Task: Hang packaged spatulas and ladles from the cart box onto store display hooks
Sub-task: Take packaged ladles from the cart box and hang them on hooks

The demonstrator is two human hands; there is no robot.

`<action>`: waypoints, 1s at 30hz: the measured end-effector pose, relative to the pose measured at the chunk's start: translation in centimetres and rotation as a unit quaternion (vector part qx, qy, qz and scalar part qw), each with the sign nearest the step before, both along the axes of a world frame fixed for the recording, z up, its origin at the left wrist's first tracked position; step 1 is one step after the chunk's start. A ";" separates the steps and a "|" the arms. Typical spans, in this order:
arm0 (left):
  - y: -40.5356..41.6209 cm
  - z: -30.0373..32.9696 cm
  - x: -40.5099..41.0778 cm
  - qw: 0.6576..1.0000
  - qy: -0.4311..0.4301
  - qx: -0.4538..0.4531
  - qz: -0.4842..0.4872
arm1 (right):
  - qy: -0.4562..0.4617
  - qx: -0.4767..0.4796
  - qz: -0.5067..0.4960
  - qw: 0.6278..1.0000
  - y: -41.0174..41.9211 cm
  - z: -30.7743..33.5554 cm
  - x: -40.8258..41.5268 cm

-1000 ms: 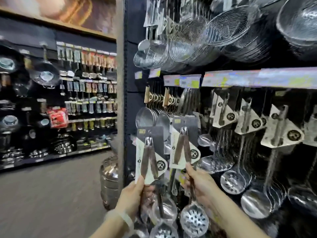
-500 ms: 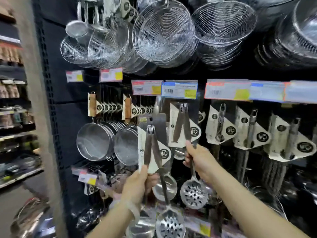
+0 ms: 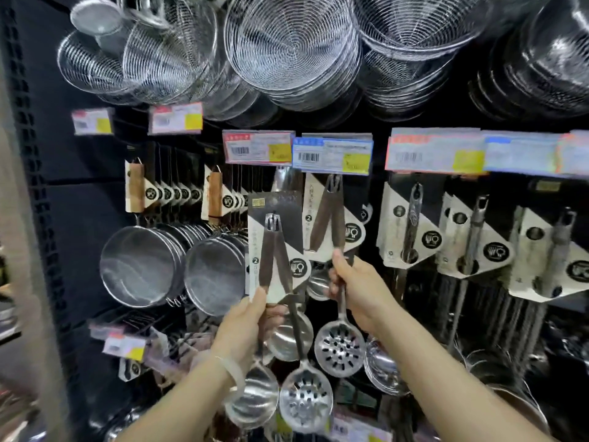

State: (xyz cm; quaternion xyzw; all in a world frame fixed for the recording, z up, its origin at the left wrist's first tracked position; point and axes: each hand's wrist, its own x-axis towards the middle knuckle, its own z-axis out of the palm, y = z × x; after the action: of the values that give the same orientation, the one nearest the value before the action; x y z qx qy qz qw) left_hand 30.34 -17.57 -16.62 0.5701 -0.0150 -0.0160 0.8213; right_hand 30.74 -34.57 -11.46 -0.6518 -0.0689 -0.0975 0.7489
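Ladle sets, two of them, sit in our hands before the display. Our left hand (image 3: 245, 327) grips the lower edge of one carded set (image 3: 274, 247), its ladle and skimmer bowls dangling below our wrist. Our right hand (image 3: 357, 291) clasps the handles of the second set (image 3: 331, 215), whose card top reaches up under a price tag (image 3: 331, 153); we cannot tell whether it is on a hook. Wire strainers (image 3: 293, 49) overhead are cut off by the frame.
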 end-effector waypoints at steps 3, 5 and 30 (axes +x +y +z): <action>0.1 0.1 0.3 1.000 -0.010 -0.001 -0.010 | 0.003 0.047 0.001 0.999 0.3 0.2 -0.1; 0.2 0.2 0.5 0.999 -0.024 0.000 -0.021 | 0.012 0.075 -0.007 0.997 0.2 0.0 -0.3; 0.8 -0.8 2.7 0.992 0.018 0.054 -0.115 | 0.131 -0.088 -0.355 0.921 -2.1 1.1 11.8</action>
State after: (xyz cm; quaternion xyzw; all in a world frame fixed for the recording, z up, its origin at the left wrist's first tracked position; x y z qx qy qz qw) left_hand 33.07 -16.75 -17.43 0.6077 -0.0649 -0.1214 0.7822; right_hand 42.56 -36.70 -10.38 -0.7036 0.2579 -0.2642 0.6072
